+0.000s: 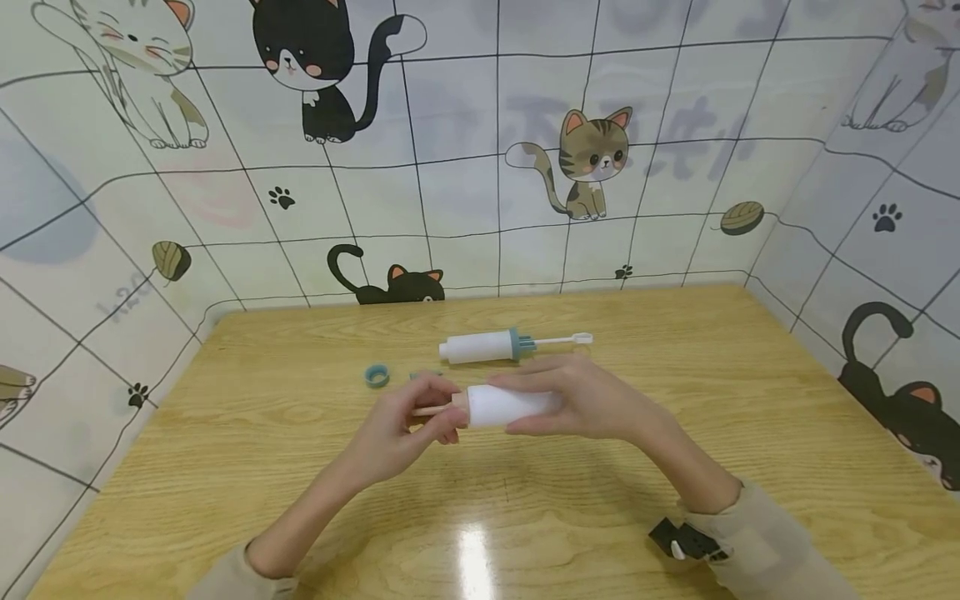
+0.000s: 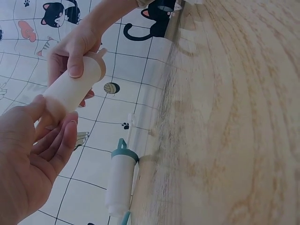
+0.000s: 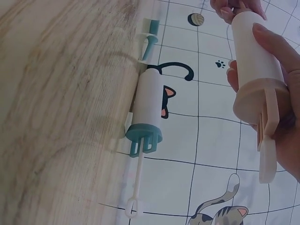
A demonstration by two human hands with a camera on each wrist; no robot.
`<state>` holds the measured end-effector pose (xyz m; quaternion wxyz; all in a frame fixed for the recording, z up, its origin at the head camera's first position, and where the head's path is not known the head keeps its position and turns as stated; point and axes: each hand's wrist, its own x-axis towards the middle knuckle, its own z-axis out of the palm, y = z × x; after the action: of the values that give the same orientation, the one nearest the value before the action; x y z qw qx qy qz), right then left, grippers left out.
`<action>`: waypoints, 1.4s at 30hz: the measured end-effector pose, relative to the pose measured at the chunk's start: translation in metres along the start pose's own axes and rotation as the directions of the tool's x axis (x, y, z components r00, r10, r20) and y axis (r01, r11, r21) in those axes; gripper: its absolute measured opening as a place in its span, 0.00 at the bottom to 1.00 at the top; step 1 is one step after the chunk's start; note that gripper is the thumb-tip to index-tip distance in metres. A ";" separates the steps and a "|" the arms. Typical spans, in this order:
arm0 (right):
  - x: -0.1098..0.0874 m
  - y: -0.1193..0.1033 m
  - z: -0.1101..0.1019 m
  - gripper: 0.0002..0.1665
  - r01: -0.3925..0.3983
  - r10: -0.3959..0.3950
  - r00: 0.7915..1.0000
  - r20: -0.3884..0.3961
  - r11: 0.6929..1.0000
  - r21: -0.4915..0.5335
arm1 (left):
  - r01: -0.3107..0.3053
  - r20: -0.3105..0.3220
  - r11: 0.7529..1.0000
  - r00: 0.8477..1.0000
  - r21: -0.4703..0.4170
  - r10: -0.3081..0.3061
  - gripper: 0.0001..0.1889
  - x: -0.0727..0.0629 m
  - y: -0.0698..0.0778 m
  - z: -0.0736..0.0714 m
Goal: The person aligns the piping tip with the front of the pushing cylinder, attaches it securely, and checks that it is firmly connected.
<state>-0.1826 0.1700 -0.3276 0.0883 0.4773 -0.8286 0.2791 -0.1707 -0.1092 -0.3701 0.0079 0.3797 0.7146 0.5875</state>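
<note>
Both hands hold a white-barrelled icing syringe (image 1: 498, 406) with beige fittings, level above the table. My right hand (image 1: 588, 402) grips the barrel, fingers along the far side and thumb on the near side. Between finger and thumb, my left hand (image 1: 401, 429) pinches the beige collar (image 1: 461, 408) at the left end, where a thin beige nozzle (image 1: 429, 411) sticks out. The right wrist view shows the other end, a beige flange (image 3: 258, 101) with a short plunger handle (image 3: 267, 159). Fingers hide part of the collar.
Behind the hands lies a second syringe (image 1: 480, 347) with a teal flange and extended white plunger. A teal ring (image 1: 377, 376) sits left of it, near a teal nozzle (image 3: 150, 44). A cat-print sheet (image 1: 457, 192) surrounds the wooden table (image 1: 315, 342) at back and sides.
</note>
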 end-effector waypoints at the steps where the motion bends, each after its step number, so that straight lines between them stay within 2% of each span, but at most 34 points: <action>1: 0.000 0.000 0.000 0.30 0.002 -0.002 1.000 -0.001 1.000 0.002 | -0.009 0.005 1.000 1.000 0.003 0.009 0.08 0.000 0.000 0.000; 8: 0.000 0.000 0.000 0.30 -0.002 0.001 1.000 0.024 1.000 0.021 | -0.088 0.050 0.994 0.995 0.072 0.085 0.09 0.001 0.000 0.000; 13: -0.001 0.000 0.000 0.30 -0.022 0.018 0.998 0.061 0.997 0.070 | -0.150 0.061 0.975 0.988 0.161 0.142 0.11 0.001 0.001 0.000; 18: -0.003 0.002 -0.001 0.30 -0.034 0.024 0.996 0.084 0.993 0.117 | -0.246 0.071 0.941 0.969 0.230 0.236 0.14 0.002 0.003 0.001; 23: -0.003 0.002 -0.001 0.30 -0.049 0.035 0.994 0.105 0.989 0.136 | -0.348 0.099 0.902 0.938 0.256 0.334 0.17 0.003 0.002 0.002; 26: -0.003 0.001 -0.003 0.30 -0.064 0.048 0.992 0.116 0.989 0.134 | -0.373 0.101 0.888 0.928 0.270 0.359 0.19 0.003 0.000 0.003; 28: -0.003 0.001 -0.003 0.30 -0.075 0.060 0.991 0.120 0.989 0.127 | -0.359 0.084 0.895 0.933 0.265 0.349 0.19 0.002 -0.001 0.002; 30: -0.002 0.001 -0.003 0.30 -0.080 0.066 0.991 0.116 0.989 0.120 | -0.319 0.053 0.915 0.947 0.247 0.317 0.19 0.002 -0.001 0.001; 33: -0.001 0.001 -0.003 0.29 -0.051 0.042 0.994 0.097 0.995 0.091 | -0.212 0.007 0.957 0.977 0.196 0.214 0.16 0.000 -0.002 -0.001; 36: 0.000 0.001 -0.001 0.29 0.001 -0.006 0.997 0.077 0.998 0.059 | -0.104 0.011 0.986 0.995 0.126 0.104 0.11 -0.002 -0.002 -0.003; 39: 0.000 0.000 0.000 0.28 0.029 -0.031 0.998 0.062 0.999 0.032 | -0.035 0.039 0.998 0.999 0.058 0.032 0.09 -0.002 -0.003 -0.003; 42: -0.001 -0.001 0.000 0.28 0.022 -0.023 0.998 0.056 1.000 0.021 | -0.004 0.049 1.000 0.999 0.017 0.003 0.08 -0.002 -0.003 -0.002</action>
<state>-0.1818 0.1701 -0.3279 0.0634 0.4950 -0.8225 0.2729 -0.1719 -0.1119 -0.3730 0.0212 0.3953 0.7187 0.5717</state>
